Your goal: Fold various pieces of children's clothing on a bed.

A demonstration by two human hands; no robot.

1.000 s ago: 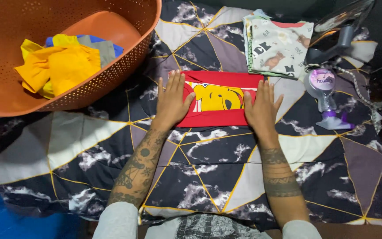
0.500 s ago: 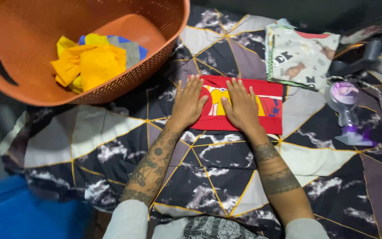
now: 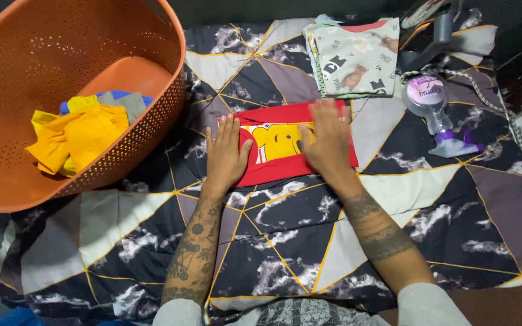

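Hands flat, fingers spread: I see my left hand [image 3: 227,152] and right hand [image 3: 328,137] pinning the folded red garment [image 3: 279,158] at frame centre on the patterned bedspread [image 3: 285,235], gripping nothing. Orange basket [image 3: 152,130] upper left.

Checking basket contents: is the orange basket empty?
No, the orange basket holds yellow clothes and a blue-grey piece.

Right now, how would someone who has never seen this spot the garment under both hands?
On the dark marbled quilt, right of the orange basket, lies a folded red garment with a yellow print, pressed flat by the left hand and right hand. The neighbouring stack is pale.
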